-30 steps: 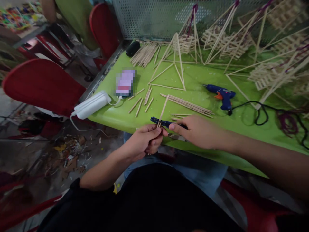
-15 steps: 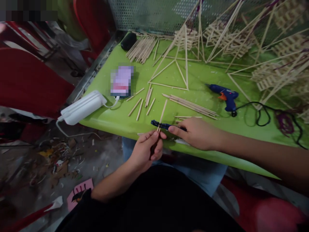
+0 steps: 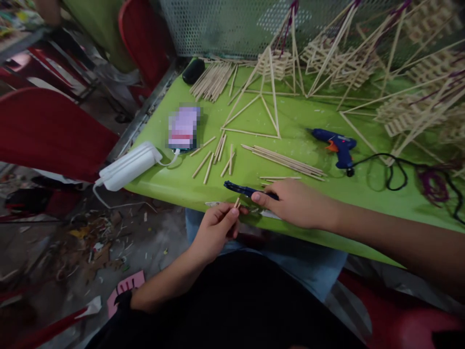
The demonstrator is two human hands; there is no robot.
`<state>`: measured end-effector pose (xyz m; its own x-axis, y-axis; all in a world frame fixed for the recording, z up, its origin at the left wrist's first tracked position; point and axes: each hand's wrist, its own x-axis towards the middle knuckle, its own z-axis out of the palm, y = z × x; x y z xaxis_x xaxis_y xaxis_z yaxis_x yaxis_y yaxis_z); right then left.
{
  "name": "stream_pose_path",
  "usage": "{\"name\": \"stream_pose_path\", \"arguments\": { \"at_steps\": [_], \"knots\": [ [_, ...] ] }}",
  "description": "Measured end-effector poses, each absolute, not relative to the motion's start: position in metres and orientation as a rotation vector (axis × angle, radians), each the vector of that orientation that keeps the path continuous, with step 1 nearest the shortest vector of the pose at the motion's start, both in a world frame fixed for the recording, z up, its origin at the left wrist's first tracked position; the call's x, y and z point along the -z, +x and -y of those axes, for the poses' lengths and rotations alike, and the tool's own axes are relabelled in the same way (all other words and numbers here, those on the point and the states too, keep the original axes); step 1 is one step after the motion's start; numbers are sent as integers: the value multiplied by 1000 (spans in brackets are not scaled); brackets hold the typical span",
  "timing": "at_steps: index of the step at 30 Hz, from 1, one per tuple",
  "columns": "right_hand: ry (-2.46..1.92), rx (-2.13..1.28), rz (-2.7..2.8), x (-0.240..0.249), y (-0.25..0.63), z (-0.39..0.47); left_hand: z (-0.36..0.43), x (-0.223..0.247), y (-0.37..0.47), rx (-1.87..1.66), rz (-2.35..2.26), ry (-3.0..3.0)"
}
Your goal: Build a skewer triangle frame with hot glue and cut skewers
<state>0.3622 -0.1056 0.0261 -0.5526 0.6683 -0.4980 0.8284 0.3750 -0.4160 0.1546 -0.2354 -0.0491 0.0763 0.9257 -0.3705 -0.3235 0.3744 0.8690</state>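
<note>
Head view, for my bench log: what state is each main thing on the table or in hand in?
Blue hand tool: gripped in the right hand; jaws unclear
Held sticks: pinched in the left hand
Loose short sticks: scattered, two crossed
Long sticks: lying side by side
Stick frame: assembled, standing
Glue gun: lying down, red light showing
Phone: cable connected, screen blurred

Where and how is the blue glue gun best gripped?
Grip the glue gun by its handle, probably from the near right, with the right hand once free of the dark blue tool. It lies on its side, handle toward the near side, orange trigger and nozzle facing left, so the palm could meet the handle's back.
</note>
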Motion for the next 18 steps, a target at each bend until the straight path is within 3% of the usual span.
{"name": "stream_pose_path", "arguments": {
  "at_steps": [7, 12, 15, 18],
  "knots": [
    [1472, 1691, -2507, -52, 425, 89, 225, 29, 148, -1103, -1346, 1198],
    [1596, 2009, -2768, -45, 465, 65, 206, 16, 163, -1049, -1459, 1328],
    [1740, 2094, -2790, -29, 479, 57, 195, 12, 175, -1002, -1544, 1478],
    [1724, 1974, -2890, -21, 486, 55, 180, 9, 185, -894, -1571, 1709]
  ]
}}
